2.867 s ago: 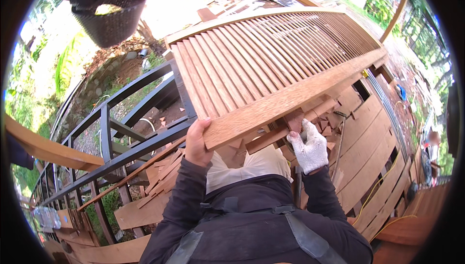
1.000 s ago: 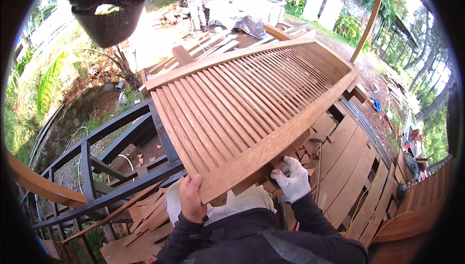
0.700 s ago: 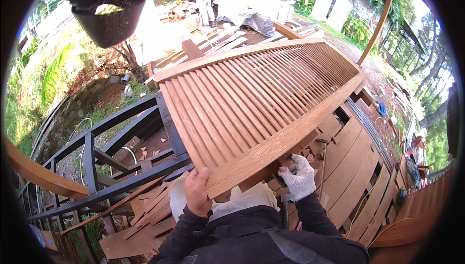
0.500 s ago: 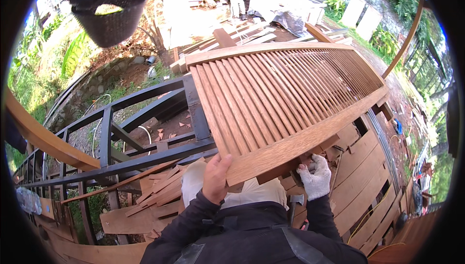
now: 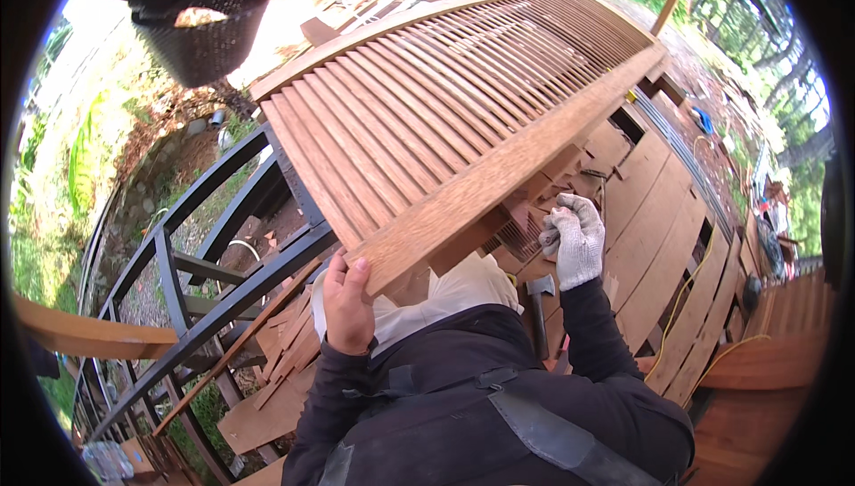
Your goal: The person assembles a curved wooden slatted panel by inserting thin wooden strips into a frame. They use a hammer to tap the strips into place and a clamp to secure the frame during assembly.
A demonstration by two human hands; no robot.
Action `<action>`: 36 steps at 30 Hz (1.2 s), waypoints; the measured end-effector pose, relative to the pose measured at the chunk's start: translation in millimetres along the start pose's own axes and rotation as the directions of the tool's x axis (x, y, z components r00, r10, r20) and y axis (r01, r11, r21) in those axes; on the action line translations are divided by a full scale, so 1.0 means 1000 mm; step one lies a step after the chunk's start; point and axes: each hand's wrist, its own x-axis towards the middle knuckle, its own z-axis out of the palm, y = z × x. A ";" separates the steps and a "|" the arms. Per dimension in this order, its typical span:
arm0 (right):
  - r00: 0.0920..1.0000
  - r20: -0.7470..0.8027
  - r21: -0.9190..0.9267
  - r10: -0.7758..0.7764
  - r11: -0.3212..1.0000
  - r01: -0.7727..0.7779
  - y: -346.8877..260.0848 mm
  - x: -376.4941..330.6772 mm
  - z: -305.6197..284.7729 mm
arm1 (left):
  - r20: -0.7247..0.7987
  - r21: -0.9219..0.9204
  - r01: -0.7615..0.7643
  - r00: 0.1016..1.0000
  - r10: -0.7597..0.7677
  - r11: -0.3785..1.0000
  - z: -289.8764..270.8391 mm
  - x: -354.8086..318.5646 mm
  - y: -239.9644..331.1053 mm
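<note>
At left, black metal frame (image 5: pixel 172 281); beside it, left hand (image 5: pixel 350 308) grips near corner of slatted wooden panel (image 5: pixel 463 103), ahead of lap. Firm thumb there should steady it. Right hand (image 5: pixel 574 241), gloved, curled below panel; can't tell if holding anything.

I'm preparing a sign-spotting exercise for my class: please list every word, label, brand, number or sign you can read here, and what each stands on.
There is no text that can be read in this picture.
Slatted wooden panel, bare left hand, gloved right hand: no readable lettering.
Clear plastic object at lower left: too small and blurred to tell whether it has a label.
</note>
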 end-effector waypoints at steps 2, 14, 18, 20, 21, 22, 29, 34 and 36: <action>0.992 -0.118 -0.049 -0.037 0.998 0.032 0.016 0.001 -0.031 | -0.008 -0.030 0.035 0.999 -0.035 0.999 0.010 -0.001 -0.004; 0.866 -0.383 -0.876 0.322 0.170 -0.451 0.264 -0.106 -0.242 | 0.418 0.852 -0.503 0.822 0.387 0.148 0.026 0.014 0.004; 0.885 -0.317 -0.938 0.341 0.023 -0.345 0.303 -0.122 -0.198 | 0.368 0.876 -0.463 0.823 0.432 0.137 0.017 0.010 0.018; 0.894 -0.337 -0.939 0.294 -0.034 -0.343 0.331 -0.112 -0.216 | 0.356 0.875 -0.456 0.833 0.424 0.162 0.025 0.015 0.013; 0.905 -0.374 -0.927 0.204 -0.049 -0.372 0.346 -0.102 -0.243 | 0.356 0.854 -0.475 0.831 0.427 0.212 0.033 0.022 0.005; 0.896 -0.382 -0.922 0.228 -0.036 -0.384 0.366 -0.091 -0.266 | 0.344 0.845 -0.479 0.828 0.443 0.238 0.032 0.022 0.005; 0.822 -0.284 -0.940 0.494 0.027 -0.341 0.353 -0.023 -0.231 | 0.220 0.794 -0.431 0.861 0.459 0.428 0.017 0.009 0.009; 0.824 -0.192 -0.887 0.533 0.266 -0.378 0.301 -0.004 -0.249 | 0.229 0.757 -0.414 0.892 0.389 0.506 0.019 0.014 0.004; 0.809 -0.193 -0.797 0.555 0.392 -0.460 0.246 -0.019 -0.218 | 0.265 0.789 -0.401 0.906 0.332 0.465 0.008 0.009 0.007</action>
